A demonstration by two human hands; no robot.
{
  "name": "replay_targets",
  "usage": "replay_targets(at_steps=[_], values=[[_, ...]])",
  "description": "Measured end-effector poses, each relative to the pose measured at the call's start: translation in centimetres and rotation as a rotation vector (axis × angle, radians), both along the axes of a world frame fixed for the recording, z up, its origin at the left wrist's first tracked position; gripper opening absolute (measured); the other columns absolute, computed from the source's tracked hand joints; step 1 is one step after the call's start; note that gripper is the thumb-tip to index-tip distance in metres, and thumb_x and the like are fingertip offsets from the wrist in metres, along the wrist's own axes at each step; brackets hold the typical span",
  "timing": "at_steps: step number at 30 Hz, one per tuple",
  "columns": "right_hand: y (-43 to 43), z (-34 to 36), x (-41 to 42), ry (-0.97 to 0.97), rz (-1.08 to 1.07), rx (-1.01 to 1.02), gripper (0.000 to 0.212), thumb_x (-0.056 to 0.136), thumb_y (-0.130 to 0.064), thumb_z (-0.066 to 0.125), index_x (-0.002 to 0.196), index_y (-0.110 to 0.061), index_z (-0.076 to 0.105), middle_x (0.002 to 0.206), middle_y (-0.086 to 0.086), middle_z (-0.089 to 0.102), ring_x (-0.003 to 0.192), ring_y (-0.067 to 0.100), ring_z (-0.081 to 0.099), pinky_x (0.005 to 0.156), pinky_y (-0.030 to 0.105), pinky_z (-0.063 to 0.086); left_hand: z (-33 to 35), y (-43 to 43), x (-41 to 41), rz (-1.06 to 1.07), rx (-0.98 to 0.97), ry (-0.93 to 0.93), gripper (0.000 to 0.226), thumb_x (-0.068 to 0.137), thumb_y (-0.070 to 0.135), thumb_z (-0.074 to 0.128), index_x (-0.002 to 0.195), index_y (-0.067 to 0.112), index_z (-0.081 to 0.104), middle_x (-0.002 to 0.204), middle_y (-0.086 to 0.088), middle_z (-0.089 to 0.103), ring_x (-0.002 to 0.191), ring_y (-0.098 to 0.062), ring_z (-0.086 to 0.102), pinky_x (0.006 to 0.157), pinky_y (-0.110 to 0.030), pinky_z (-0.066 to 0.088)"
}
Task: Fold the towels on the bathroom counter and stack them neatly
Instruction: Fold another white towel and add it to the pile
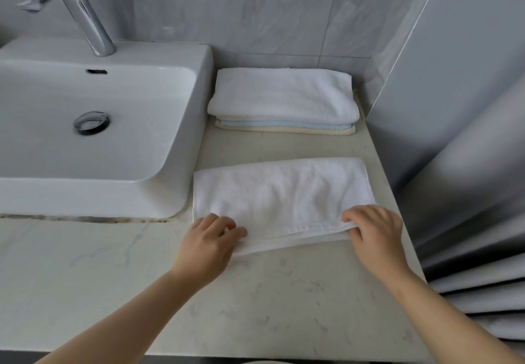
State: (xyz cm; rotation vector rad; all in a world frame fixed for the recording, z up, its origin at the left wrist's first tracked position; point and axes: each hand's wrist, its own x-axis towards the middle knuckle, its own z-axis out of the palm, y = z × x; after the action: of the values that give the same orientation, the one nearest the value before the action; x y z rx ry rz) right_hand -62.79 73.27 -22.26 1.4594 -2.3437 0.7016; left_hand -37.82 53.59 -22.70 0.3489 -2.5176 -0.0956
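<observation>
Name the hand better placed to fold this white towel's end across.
Right, probably: the right hand pinches lifted layers at a corner of the white towel; the left hand holds a corner lying flat, suited to anchoring.

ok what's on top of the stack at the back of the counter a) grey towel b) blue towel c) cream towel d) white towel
d: a folded white towel lies uppermost there, with a light blue towel and a cream towel showing under its front edge.
</observation>
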Motion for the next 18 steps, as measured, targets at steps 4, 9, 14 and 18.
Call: replay_targets(at_steps=[4,9,14,18], values=[[0.3,-0.4,-0.3,-0.023,0.039,0.053,0.025,0.070,-0.012,0.042,0.074,-0.017,0.067,0.078,-0.008,0.066,0.072,0.020,0.065,0.065,0.032,0.045,-0.9,0.2,0.8,-0.021,0.086,-0.104,0.027,0.087,0.041,0.050,0.098,0.024,0.067,0.084,0.003,0.060,0.075,-0.014,0.049,0.064,-0.026,0.048],[0.4,0.0,-0.3,-0.088,0.031,0.151,0.021,0.064,-0.035,0.052,0.076,-0.024,0.064,0.083,-0.011,0.063,0.078,0.017,0.063,0.070,0.032,0.044,-0.7,-0.7,0.9,-0.078,0.063,-0.117,0.030,0.099,0.042,0.030,0.105,0.027,0.056,0.086,0.004,0.059,0.076,-0.012,0.045,0.065,-0.024,0.045],[1.1,-0.1,-0.4,-0.035,0.032,0.188,0.029,0.065,-0.051,0.052,0.077,-0.027,0.062,0.083,-0.013,0.059,0.083,0.009,0.051,0.077,0.031,0.037,-0.3,-1.6,0.0,-0.051,0.086,-0.083,0.034,0.101,0.037,0.030,0.097,0.023,0.060,0.080,0.002,0.060,0.074,-0.013,0.044,0.062,-0.025,0.044],[1.0,0.2,0.1,0.018,0.029,0.185,0.023,0.066,-0.047,0.051,0.064,-0.026,0.059,0.066,-0.015,0.053,0.069,0.013,0.053,0.071,0.026,0.022,0.3,-1.6,-0.3,-0.042,0.171,-0.146,0.025,0.085,0.025,0.047,0.081,0.017,0.070,0.075,0.003,0.059,0.065,-0.015,0.054,0.056,-0.020,0.044]])
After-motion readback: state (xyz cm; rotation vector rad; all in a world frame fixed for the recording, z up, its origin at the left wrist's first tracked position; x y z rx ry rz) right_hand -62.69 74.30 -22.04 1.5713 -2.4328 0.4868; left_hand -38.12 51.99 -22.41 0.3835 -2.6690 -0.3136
